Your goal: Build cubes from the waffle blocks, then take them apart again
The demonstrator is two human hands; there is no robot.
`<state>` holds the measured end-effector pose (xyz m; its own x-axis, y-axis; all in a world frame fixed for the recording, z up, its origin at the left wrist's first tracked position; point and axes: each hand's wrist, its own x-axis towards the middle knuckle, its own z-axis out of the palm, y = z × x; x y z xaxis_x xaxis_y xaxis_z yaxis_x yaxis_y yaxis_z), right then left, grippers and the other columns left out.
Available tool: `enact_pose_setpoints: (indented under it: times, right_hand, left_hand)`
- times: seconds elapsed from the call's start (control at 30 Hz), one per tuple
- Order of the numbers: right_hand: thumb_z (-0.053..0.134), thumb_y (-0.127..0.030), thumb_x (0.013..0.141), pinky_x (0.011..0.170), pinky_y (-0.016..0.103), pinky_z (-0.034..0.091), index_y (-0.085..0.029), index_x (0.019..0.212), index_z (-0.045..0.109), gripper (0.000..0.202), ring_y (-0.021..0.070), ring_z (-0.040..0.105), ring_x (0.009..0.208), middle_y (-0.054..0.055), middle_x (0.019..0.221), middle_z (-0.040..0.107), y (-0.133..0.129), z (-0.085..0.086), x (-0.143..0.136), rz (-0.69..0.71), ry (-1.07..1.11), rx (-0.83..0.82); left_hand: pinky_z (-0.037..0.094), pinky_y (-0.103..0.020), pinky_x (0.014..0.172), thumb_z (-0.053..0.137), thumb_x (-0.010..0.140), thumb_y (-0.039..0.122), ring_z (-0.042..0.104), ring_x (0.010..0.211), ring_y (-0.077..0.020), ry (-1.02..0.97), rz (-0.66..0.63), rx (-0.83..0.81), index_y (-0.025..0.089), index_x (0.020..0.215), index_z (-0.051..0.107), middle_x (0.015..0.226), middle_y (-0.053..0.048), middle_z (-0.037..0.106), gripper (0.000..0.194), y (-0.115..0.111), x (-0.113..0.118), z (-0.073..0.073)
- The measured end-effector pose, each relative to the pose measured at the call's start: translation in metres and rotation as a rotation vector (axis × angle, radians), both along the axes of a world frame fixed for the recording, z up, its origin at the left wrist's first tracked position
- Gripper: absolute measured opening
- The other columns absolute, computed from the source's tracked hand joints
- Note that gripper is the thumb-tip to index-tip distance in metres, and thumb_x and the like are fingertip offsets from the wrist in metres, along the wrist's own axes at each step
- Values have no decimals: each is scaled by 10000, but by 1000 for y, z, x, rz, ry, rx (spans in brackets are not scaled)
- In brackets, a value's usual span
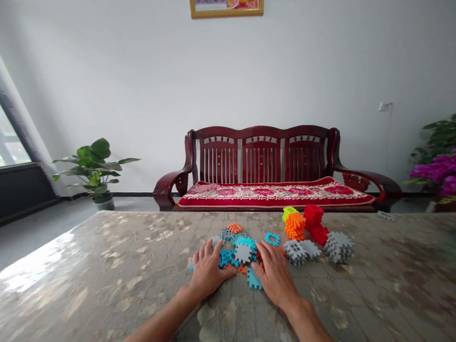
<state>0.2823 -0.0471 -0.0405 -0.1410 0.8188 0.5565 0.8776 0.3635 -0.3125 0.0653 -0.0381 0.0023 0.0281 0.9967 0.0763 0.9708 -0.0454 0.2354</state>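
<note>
A loose heap of flat, notched interlocking tiles [244,252] in blue, grey and orange lies between my two hands. My left hand [209,269] rests against the heap's left side, fingers stretched forward and thumb pointing inward. On the other side, my right hand [273,271] lies palm down with its fingers extended along the tiles. Near its thumb is a teal tile [253,279] at the heap's front edge. A blue tile with an open middle [272,239] sits just past the right fingertips. Some tiles are partly hidden by the hands.
Right of the heap stand stacks of orange tiles [295,226], red tiles [314,217] and grey tiles [339,247], with yellow-green tiles [289,212] behind. A patterned cover lies on the table [142,283]. Beyond it is a wooden bench [261,155]; a potted plant [97,168] stands left.
</note>
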Motion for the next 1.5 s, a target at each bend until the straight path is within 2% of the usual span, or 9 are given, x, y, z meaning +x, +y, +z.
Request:
enact_pose_setpoints:
  times: [0.1, 0.2, 0.4, 0.6, 0.77, 0.9, 1.03, 1.23, 1.5]
  right_hand:
    - [491, -395, 900, 1075, 459, 375, -204, 1364, 468, 502, 260, 437, 1304, 106, 1400, 501, -2, 6, 2, 36, 28, -4]
    - [595, -425, 823, 1100, 482, 338, -219, 1381, 452, 612, 283, 406, 1329, 97, 1435, 467, -6, 9, 3, 60, 14, -16]
    - [652, -379, 759, 1104, 492, 332, -232, 1409, 423, 705, 302, 381, 1348, 101, 1457, 441, -4, 0, 1, 89, 2, -65]
    - [560, -374, 844, 1098, 458, 357, -251, 1409, 423, 595, 266, 397, 1343, 84, 1455, 444, -2, -1, 2, 109, 49, -53]
    - [522, -374, 873, 1098, 437, 368, -230, 1389, 446, 541, 249, 405, 1339, 89, 1444, 457, -2, 3, 3, 109, 90, -63]
    - [538, -354, 860, 1097, 441, 365, -239, 1379, 462, 536, 256, 417, 1329, 88, 1433, 469, -3, 6, 2, 112, 94, -48]
    - [541, -348, 854, 1100, 439, 358, -225, 1384, 454, 551, 250, 412, 1328, 95, 1434, 464, -4, 8, 3, 112, 72, -46]
    - [475, -360, 899, 1076, 476, 363, -161, 1319, 511, 466, 270, 445, 1288, 140, 1371, 516, -1, 8, 7, -11, 36, 32]
    - [455, -391, 918, 1100, 548, 283, -193, 1334, 508, 464, 305, 413, 1310, 144, 1380, 512, -2, -2, 3, -102, -97, 6]
  left_hand:
    - [184, -474, 1142, 583, 693, 608, 241, 1430, -330, -36, 0, 10, 239, 1459, 388, 1540, -142, 318, 872, -2, 4, 1]
    - [154, -552, 1136, 635, 625, 631, 137, 1459, -356, -67, -43, -34, 290, 1500, 289, 1581, -119, 229, 1002, -14, 7, 0]
    - [48, -634, 1120, 722, 501, 613, 55, 1466, -379, -52, -54, -83, 324, 1519, 194, 1602, -112, 147, 1183, -28, 22, -4]
    - [47, -632, 1120, 617, 645, 629, 93, 1461, -382, -66, 8, -25, 285, 1498, 299, 1588, -134, 197, 973, -19, 39, -4]
    - [91, -609, 1129, 583, 696, 635, 139, 1455, -361, -123, 32, -22, 275, 1477, 344, 1564, -124, 275, 893, -8, 33, 3]
    - [200, -550, 1119, 382, 874, 556, 269, 1412, -321, -238, 243, 56, 230, 1418, 429, 1485, -118, 425, 636, 6, 10, 13]
    - [236, -516, 1111, 357, 914, 461, 336, 1376, -320, -211, 423, 59, 218, 1367, 490, 1427, -100, 503, 532, 1, -8, 6]
    - [267, -428, 1117, 329, 946, 416, 428, 1317, -253, -154, 328, 142, 213, 1328, 531, 1382, -89, 553, 478, -18, -12, -7]
    - [282, -394, 1114, 307, 966, 371, 458, 1298, -236, -156, 226, 159, 173, 1337, 517, 1358, -112, 569, 471, -10, -9, -4]
